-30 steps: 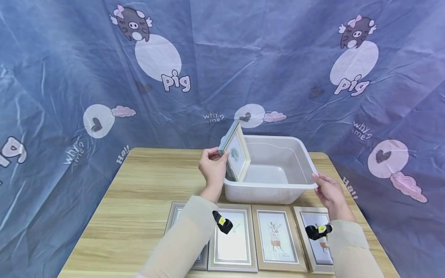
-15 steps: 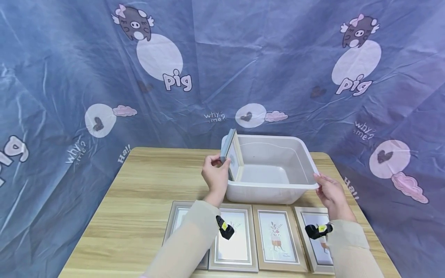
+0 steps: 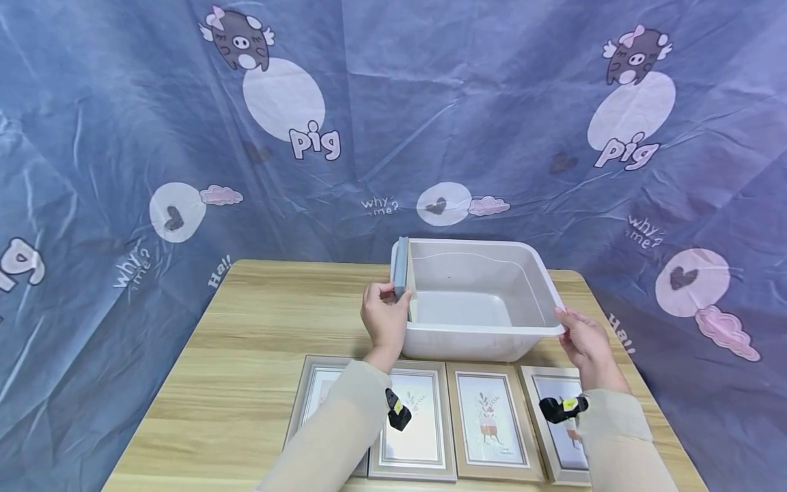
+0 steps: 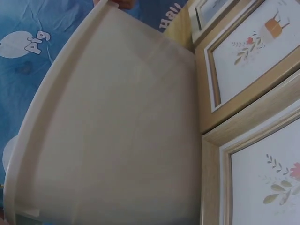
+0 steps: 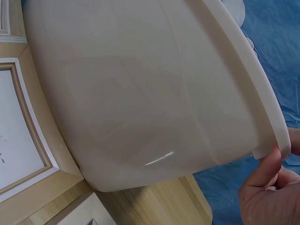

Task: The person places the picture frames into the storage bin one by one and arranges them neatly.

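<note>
Your left hand (image 3: 384, 316) has its grip pinched on the top edge of the grey-backed picture frame (image 3: 402, 273), holding it upright against the left inner wall of the plastic tub (image 3: 479, 342), where it takes little room. Your right hand (image 3: 583, 340) curls its fingers on the tub's right rim, likely to steady it. The frame shows you mostly its grey back edge and a pale strip of front. The tub is beige, glossy and otherwise bare inside. Four more frames (image 3: 488, 420) lie flat in a row on the tabletop (image 3: 246, 355) near you.
</note>
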Motion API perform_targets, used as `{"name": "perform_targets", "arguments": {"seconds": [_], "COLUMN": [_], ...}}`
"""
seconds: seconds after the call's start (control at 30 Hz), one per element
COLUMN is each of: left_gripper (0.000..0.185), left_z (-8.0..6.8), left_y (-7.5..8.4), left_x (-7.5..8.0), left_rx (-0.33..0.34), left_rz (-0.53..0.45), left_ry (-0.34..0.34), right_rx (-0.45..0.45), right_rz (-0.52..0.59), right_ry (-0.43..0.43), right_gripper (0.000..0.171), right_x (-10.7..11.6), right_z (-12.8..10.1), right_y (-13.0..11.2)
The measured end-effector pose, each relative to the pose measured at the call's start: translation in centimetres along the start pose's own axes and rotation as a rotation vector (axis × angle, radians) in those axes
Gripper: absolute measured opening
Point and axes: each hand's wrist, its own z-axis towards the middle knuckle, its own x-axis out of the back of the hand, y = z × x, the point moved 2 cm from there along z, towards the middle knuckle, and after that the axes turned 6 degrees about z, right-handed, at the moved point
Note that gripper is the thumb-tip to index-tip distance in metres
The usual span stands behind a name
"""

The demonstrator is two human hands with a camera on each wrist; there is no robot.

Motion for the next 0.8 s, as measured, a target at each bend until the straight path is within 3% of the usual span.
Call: {"name": "perform_targets", "arguments": {"seconds": [0.3,0.8], "left_gripper": [0.032,0.036], "left_z": [-0.5,-1.8], "left_y": [-0.7,-0.6], "left_x": [-0.3,-0.3], "left_rx": [-0.001,-0.012], "left_rz": [0.016,0.025], "left_ry": [0.002,-0.001], "right_rx": [0.029,0.040], "right_rz": [0.024,0.016], "right_ry": [0.008,0.015], "right_gripper": [0.017,0.015], "right_x": [0.1,0.8], "right_z": [0.3,0.4], "right_y": [0.4,0.3]}}
